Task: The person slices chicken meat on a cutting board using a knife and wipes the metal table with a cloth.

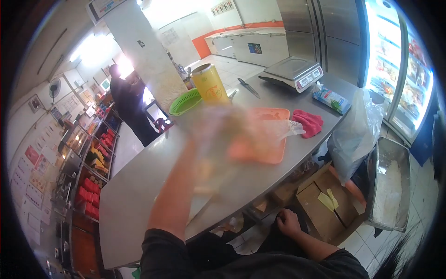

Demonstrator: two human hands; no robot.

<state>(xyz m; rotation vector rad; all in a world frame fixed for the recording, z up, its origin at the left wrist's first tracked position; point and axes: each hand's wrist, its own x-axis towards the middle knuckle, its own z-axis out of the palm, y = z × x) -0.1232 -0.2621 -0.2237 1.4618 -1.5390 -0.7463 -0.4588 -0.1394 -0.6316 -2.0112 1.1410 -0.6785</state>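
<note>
My left hand (pixel 202 123) is smeared by motion above the metal table (pixel 134 186); its fingers and anything in them are too blurred to make out. A blurred, see-through shape like a plastic bag (pixel 223 153) spreads beside it, over the left part of an orange tray (pixel 276 139). My right hand (pixel 289 222) rests low near my leg, below the table's edge, with its fingers curled and nothing visible in them. Right of the tray lies a red cloth (pixel 307 123).
A yellow container (pixel 210 83) and a green basket (pixel 186 102) stand at the back edge. Near them are a knife (pixel 249 88), a scale (pixel 291 69) and a blue-white packet (pixel 331 98). A plastic bag (pixel 355 135), metal tub (pixel 392 186) and cardboard box (pixel 320 200) are right. A person (pixel 127 102) stands beyond.
</note>
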